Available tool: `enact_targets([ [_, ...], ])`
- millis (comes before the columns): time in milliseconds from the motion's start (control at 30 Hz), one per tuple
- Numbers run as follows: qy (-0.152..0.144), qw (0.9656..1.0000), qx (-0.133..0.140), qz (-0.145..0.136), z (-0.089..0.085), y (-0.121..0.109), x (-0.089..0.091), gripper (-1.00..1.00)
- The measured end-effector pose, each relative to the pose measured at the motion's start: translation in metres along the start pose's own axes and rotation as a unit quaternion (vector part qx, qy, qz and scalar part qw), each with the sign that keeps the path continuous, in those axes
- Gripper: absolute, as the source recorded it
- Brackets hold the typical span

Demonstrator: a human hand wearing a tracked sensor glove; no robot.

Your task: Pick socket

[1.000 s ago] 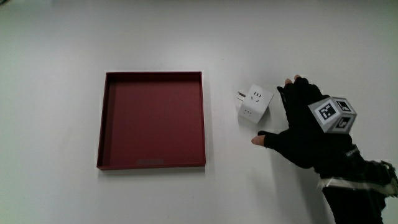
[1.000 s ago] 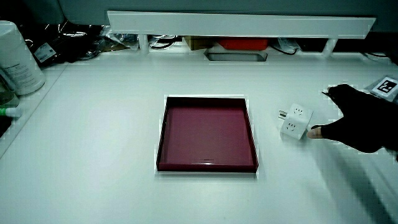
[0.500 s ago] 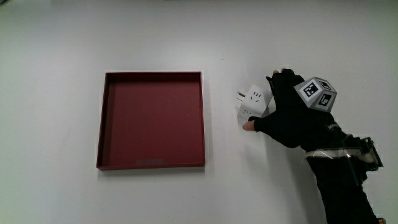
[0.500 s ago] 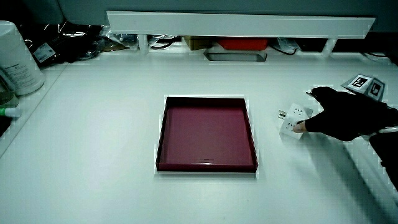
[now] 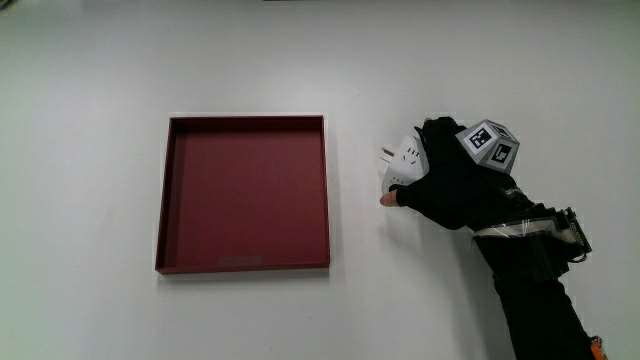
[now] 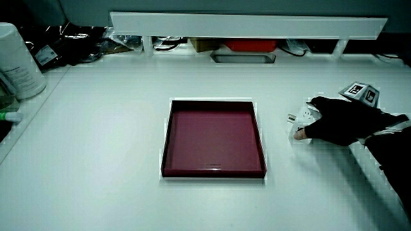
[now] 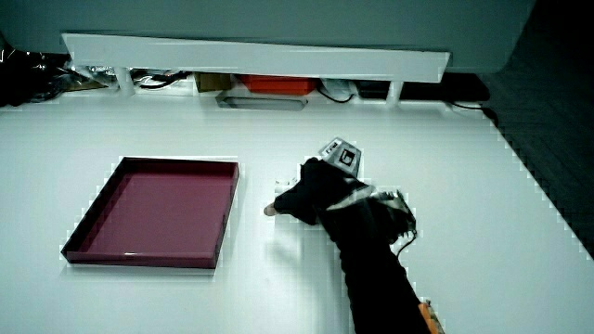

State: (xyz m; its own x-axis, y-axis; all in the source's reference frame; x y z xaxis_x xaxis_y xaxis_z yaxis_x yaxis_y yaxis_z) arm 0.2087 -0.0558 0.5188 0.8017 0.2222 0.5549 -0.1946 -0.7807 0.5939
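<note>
Hand: gloved hand lies over the socket, beside the tray; forearm runs back toward the person.
Grip: fingers curl over the socket's top, thumb tip sits at its lower corner on the person's side. Closed round the socket w/ only a narrow gap. Can't tell if it's lifted off the table.
Socket: white cube, mostly covered by the hand; one face and a small prong stick out toward the tray. Just beside the tray, not touching it.
Side views: in a side view only a sliver of socket shows past the hand; in a side view the hand hides it entirely.
Tray: dark red, square, white rim, flat on the table.
Cube: patterned cube on the back of the hand, farther from the tray than the socket.
</note>
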Motion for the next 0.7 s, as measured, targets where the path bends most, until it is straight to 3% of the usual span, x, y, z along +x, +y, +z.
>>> enact_targets([
  [100,0.002,0.9999,0.009,0.009,0.002,-0.003,-0.003,1.0],
  [300,0.006,0.9998,0.011,0.015,0.0,-0.002,0.0,1.0],
  [433,0.004,0.9993,0.019,0.033,0.004,-0.006,-0.01,1.0],
  [700,0.002,0.9951,0.014,0.097,0.009,-0.021,-0.057,1.0],
])
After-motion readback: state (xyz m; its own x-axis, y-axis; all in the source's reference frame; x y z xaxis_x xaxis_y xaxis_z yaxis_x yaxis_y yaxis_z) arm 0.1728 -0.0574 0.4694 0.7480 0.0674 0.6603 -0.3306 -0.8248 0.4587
